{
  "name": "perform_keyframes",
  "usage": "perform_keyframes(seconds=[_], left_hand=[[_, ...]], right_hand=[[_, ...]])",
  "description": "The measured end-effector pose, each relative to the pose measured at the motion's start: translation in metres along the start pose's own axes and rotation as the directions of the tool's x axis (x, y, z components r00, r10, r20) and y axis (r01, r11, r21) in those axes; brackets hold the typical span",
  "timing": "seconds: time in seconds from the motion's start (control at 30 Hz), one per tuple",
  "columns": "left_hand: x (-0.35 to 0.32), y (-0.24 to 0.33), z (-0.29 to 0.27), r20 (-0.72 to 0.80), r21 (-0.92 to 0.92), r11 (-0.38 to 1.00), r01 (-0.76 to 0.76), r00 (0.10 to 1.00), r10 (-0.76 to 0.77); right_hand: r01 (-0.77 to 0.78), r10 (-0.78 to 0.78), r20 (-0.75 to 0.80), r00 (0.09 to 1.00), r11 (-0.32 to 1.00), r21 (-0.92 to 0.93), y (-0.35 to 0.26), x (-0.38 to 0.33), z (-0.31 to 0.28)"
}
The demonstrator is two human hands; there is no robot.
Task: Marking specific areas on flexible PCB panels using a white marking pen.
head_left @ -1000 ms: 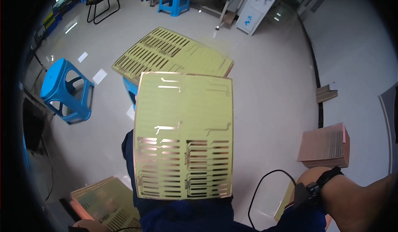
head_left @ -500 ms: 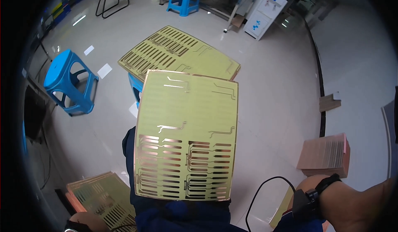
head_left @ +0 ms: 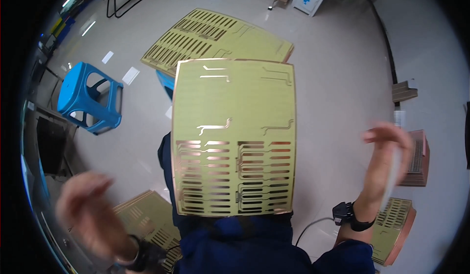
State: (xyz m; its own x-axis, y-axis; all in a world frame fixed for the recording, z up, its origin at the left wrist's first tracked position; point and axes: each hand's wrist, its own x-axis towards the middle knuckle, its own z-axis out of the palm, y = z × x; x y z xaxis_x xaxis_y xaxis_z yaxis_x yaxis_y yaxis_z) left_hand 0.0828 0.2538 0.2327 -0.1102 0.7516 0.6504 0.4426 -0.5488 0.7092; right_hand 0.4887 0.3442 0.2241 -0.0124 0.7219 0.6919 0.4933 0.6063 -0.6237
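Lap panel: yellow-green sheet with copper slots [head_left: 235,102] lies over our lap [head_left: 235,247], slotted half toward us; both hands clear of it.
Left hand [head_left: 90,210]: blurred beside the left stack [head_left: 159,213], fingers curled — we cannot tell whether it holds anything.
Right hand [head_left: 383,169]: raised near the right stack [head_left: 391,230], fingers bent; pale strip [head_left: 393,169] alongside — grip unclear.
Panel handling: we judge edge-only contact best, opposite sides supported evenly, bare fingertips off the copper.
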Motion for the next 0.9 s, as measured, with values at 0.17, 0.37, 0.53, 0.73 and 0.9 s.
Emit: perform_keyframes(seconds=[0.17, 0.37, 0.53, 0.73, 0.9], left_hand=[[-0.088, -0.103, 0.033, 0.069, 0.022, 0.602, 0.798, 0.599, -0.798], [-0.15, -0.125, 0.028, 0.227, 0.039, 0.33, 0.943, 0.313, -0.922], [-0.155, -0.128, 0.033, 0.198, 0.01, 0.385, 0.923, 0.376, -0.905], [-0.152, -0.131, 0.05, 0.147, -0.042, 0.431, 0.901, 0.432, -0.89], [-0.153, -0.136, 0.053, 0.116, -0.122, 0.41, 0.904, 0.423, -0.899]], right_hand=[[-0.601, 0.592, 0.168, 0.788, 0.799, 0.002, 0.074, -0.106, 0.017], [-0.644, 0.657, 0.179, 0.732, 0.753, -0.132, 0.099, -0.169, 0.037], [-0.76, 0.753, 0.109, 0.649, 0.648, 0.048, 0.086, -0.182, 0.061], [-0.72, 0.719, 0.06, 0.692, 0.682, 0.132, 0.076, -0.191, 0.077], [-0.783, 0.794, 0.087, 0.602, 0.565, 0.258, 0.064, -0.189, 0.083]])
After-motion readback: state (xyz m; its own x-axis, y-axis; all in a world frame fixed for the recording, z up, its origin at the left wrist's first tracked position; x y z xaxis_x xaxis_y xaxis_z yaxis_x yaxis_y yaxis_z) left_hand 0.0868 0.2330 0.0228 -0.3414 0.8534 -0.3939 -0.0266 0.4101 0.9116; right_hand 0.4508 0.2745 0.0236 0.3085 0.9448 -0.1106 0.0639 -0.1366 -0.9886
